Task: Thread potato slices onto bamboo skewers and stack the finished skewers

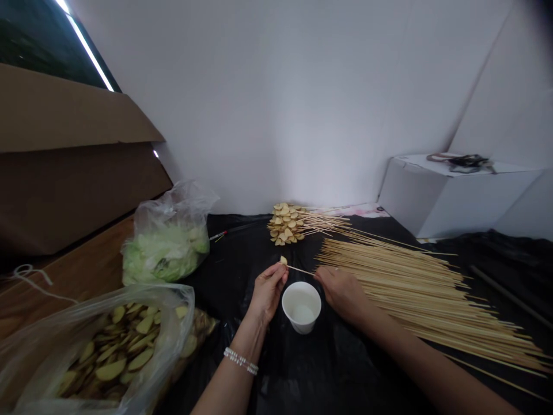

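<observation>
Between the fingertips of my left hand (268,287) is a potato slice (283,260), pale with a thin darker edge. My right hand (341,289) is closed on a thin wooden skewer (301,270), whose far end meets the slice. How deep the tip sits in it is hidden by my left fingers. Just below the skewer, between my wrists, stands a white cup (302,328) with cloudy liquid inside. Beyond my hands lies a pile of skewered potato slices (285,223), their sticks pointing right.
Many bare skewers (415,288) lie spread at the right. An open plastic bag of potato slices (173,351) is at the near left, with a bag of cut greens (168,242) behind it. Black sheeting (242,248) covers the surface. A white box (432,193) stands back right.
</observation>
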Action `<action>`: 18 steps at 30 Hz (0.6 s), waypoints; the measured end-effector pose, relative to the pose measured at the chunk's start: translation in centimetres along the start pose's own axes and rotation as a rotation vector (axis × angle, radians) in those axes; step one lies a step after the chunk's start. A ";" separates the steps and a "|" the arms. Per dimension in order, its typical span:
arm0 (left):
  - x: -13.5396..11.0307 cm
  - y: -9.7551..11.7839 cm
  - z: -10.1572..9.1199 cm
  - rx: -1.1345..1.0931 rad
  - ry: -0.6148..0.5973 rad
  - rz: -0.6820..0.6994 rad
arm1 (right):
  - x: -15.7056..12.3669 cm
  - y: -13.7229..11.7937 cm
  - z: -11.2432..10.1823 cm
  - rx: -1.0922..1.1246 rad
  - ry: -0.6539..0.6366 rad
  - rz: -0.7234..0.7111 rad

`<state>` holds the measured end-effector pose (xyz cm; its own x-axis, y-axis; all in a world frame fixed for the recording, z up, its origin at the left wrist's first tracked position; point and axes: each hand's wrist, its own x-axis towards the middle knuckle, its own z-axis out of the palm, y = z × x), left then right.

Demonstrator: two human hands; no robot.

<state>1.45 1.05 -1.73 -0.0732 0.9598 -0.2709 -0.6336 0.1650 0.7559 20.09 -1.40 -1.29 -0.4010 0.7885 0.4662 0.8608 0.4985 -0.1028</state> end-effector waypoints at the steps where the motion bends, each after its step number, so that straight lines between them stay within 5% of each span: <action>1: -0.1 0.0 0.1 0.006 -0.011 -0.008 | 0.0 -0.1 0.0 -0.004 -0.021 0.002; 18: 0.0 0.4 0.0 -0.010 0.007 0.010 | 0.0 0.3 0.2 0.036 0.013 -0.004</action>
<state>1.24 1.10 -1.43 -0.0853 0.9598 -0.2674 -0.6405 0.1527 0.7526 20.26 -1.16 -1.46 -0.4001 0.7820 0.4779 0.8472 0.5145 -0.1327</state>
